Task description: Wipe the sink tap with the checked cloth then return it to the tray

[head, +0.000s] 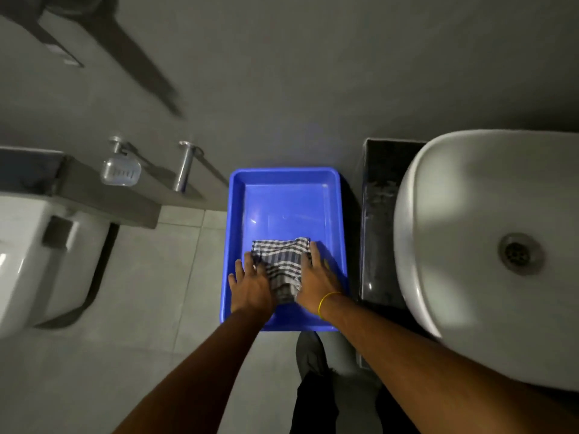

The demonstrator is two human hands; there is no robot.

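A blue plastic tray (282,195) lies on the floor against the wall, in the middle of the head view. The checked cloth (282,261), blue and white, lies folded in the tray's near half. My left hand (250,286) rests on the cloth's left edge with fingers spread. My right hand (316,277), a yellow band on its wrist, lies along the cloth's right edge. Both hands touch the cloth; whether they grip it or only press on it is unclear. The white sink basin (454,245) with its drain (517,253) is at the right. The tap is out of view.
A dark counter (376,220) holds the basin just right of the tray. A white toilet (37,261) stands at the left. On the wall above it hang a clear soap dish (120,172) and a chrome fitting (183,167). My legs (313,386) are below the tray.
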